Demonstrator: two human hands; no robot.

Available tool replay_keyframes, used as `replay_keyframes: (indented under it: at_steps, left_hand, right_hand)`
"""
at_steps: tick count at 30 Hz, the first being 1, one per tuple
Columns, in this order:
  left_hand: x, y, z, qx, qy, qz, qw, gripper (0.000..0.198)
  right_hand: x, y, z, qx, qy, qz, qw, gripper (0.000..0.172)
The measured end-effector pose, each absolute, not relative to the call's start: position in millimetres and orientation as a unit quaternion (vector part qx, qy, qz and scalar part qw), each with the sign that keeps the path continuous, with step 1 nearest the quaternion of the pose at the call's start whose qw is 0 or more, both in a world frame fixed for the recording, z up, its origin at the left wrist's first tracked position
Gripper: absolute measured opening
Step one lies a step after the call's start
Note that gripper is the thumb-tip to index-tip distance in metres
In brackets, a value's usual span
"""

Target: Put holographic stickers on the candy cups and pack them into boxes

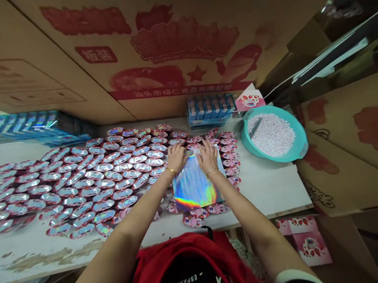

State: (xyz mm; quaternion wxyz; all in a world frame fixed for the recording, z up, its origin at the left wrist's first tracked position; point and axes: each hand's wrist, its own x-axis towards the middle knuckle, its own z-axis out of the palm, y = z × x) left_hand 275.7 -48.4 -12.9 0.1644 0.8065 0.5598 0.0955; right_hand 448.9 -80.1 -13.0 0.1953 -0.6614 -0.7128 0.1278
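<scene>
A shiny holographic sheet [196, 186] with rainbow glare lies over part of a group of small oval packs [229, 156] on the white table. At the sheet's far left corner, my left hand [177, 157] has its fingers bent and its thumb against the sheet. My right hand [208, 157] is closed at the far edge, close beside the left, thumb turned inward. Exactly what lies under the fingertips is hidden. Pink printed packs show around the sheet. Many silver-topped oval packs [104, 183] stand close together to the left.
A turquoise basin [298, 151] holds small white pieces [274, 135] and a grey scoop-like tool [255, 128]. Blue boxed packs [209, 111] stand at the back, more blue packs [34, 125] at the left. Large cartons [169, 43] wall the rear. Pink printed cartons [310, 245] lie lower right.
</scene>
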Motion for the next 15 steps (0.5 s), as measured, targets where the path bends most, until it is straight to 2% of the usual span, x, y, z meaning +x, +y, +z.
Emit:
replay_keyframes:
  at_steps: [3, 7, 12, 15]
  left_hand:
    - [265.1, -49.7, -12.2, 0.803, 0.551, 0.132, 0.185, 0.019]
    - [262.2, -45.7, -3.7, 0.824, 0.525, 0.158, 0.138, 0.026]
    - [271.9, -51.2, 4.5, 0.848, 0.495, 0.170, 0.087, 0.021]
    - [275.8, -72.7, 8.3, 0.847, 0.489, 0.182, 0.098, 0.017]
  right_hand:
    - [447.3, -64.5, -9.6, -0.626, -0.743, 0.166, 0.170, 0.029]
    - [443.6, -53.0, 3.0, -0.613, -0.747, 0.210, 0.151, 0.030]
    - [439.2, -45.6, 7.8, -0.637, -0.723, 0.239, 0.123, 0.025]
    - [441.0, -43.4, 2.3, -0.644, -0.716, 0.243, 0.114, 0.025]
